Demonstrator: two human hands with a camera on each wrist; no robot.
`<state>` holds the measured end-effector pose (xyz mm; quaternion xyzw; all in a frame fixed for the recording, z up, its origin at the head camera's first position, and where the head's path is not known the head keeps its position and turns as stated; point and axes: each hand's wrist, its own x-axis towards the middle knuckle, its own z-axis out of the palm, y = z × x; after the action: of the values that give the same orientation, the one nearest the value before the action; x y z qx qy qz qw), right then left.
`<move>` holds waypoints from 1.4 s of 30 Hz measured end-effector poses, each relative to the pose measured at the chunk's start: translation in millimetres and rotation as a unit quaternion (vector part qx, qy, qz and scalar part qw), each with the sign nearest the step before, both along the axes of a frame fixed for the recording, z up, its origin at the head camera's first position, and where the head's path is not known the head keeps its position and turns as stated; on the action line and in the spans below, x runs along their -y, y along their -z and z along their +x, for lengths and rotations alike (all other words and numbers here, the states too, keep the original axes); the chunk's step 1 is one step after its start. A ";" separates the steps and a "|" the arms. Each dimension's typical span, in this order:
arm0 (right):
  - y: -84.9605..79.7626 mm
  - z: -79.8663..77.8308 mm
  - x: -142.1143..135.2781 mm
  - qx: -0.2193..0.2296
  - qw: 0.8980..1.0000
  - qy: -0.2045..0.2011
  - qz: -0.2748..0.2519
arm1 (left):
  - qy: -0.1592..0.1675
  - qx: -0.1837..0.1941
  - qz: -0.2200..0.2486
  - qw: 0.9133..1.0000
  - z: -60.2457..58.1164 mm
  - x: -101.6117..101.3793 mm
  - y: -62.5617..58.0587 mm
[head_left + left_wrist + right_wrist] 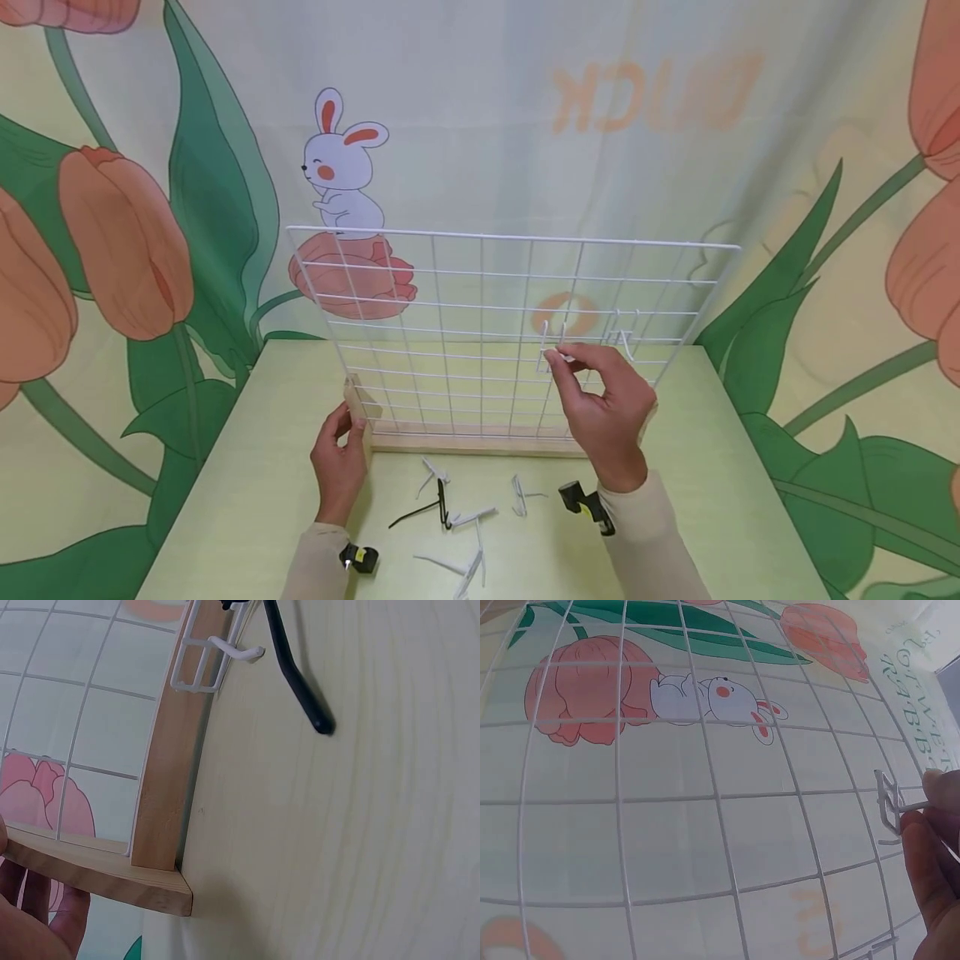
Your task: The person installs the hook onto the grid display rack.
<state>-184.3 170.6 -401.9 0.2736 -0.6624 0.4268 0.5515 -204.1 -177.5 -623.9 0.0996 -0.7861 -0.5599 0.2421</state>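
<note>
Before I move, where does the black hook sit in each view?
Head: the black hook lies low, a little left of centre.
Left wrist: the black hook is at the top, just right of centre, cut off by the edge.
Right wrist: not in it.
Shared landmark: the white wire grid.

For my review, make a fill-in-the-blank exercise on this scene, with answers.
At the wire grid, the right hand pinches a hook coloured ____.
In the head view, another hook hangs to the ____ of that one.
The left hand grips the stand's end piece, made of ____.
Only one loose hook on the table is ____.

Missing: white; right; wood; black.
</note>
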 end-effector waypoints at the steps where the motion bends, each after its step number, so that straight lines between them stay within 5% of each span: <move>1: -1.2 -1.2 0.2 -0.005 1.000 0.006 0.003 | 0.001 -0.003 0.001 1.000 -0.3 0.1 -0.2; 12: -12.6 -15.7 5.2 -0.056 0.997 0.048 0.039 | 0.007 -0.001 -0.006 1.000 -1.4 1.2 -2.2; 42: 10.2 -20.9 10.3 -0.035 0.994 0.065 0.079 | 0.005 -0.005 0.001 1.000 0.5 1.1 -1.7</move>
<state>-205.2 160.3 -412.0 0.2874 -0.6906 0.3262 0.5780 -203.6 -178.6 -622.2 0.0927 -0.7846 -0.5628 0.2432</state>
